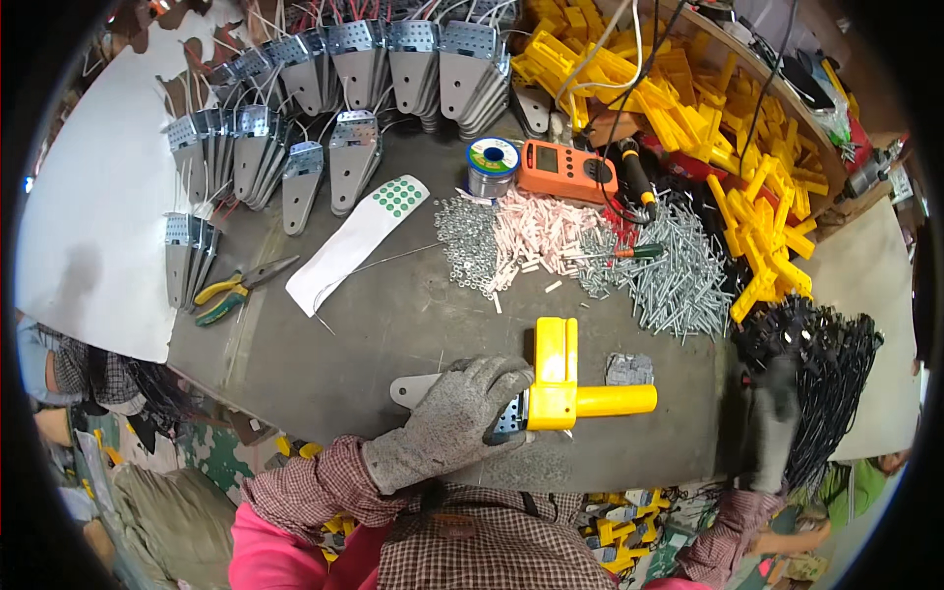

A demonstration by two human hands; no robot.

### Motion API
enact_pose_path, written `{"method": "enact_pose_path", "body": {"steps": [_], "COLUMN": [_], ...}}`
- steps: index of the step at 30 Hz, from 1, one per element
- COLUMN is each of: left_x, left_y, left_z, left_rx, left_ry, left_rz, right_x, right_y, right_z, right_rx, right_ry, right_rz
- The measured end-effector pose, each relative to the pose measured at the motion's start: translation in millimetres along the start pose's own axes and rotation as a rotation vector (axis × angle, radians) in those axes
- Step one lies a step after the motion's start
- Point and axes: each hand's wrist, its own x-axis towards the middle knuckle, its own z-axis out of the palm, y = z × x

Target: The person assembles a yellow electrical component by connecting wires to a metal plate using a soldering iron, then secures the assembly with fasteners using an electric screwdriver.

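My left hand point(447, 418), in a grey work glove, is closed around a grey metal plate with a rounded end point(409, 390) on the bench. Joined to that plate, on the right of my fingers, is a yellow plastic housing point(556, 374) with an upright block and a round handle pointing right. Over at the right edge, my gloved right hand point(777, 423) is against a thick bundle of black cables point(834, 383). Motion smears its fingers, so whether it grips a cable is unclear. A small grey clump point(629, 370) lies just beyond the handle.
Beyond my hands lie screws point(678, 275), pale pink sleeves point(536, 231), nuts point(464, 241), a solder spool point(493, 165) and an orange meter point(567, 171). Yellow housings point(688, 98) heap at far right. Pliers point(236, 290), a white strip point(354, 241) and metal plates with wires point(356, 157) occupy the left.
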Motion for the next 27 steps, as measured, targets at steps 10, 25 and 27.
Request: {"method": "enact_pose_path", "body": {"steps": [10,25,27], "left_x": [6,9,6], "left_y": [10,8,8], "left_z": [-14,-10,-15], "left_rx": [0.004,0.054,0.062], "left_ry": [-0.105,-0.138,-0.119], "left_rz": [-0.062,-0.072,-0.047], "right_x": [-16,-38,-40], "right_y": [-121,-112,-117], "right_z": [110,143,144], "right_rx": [1.602,2.055,2.015], "right_ry": [-0.025,-0.031,-0.013], "right_rz": [-0.014,0.180,0.214]}}
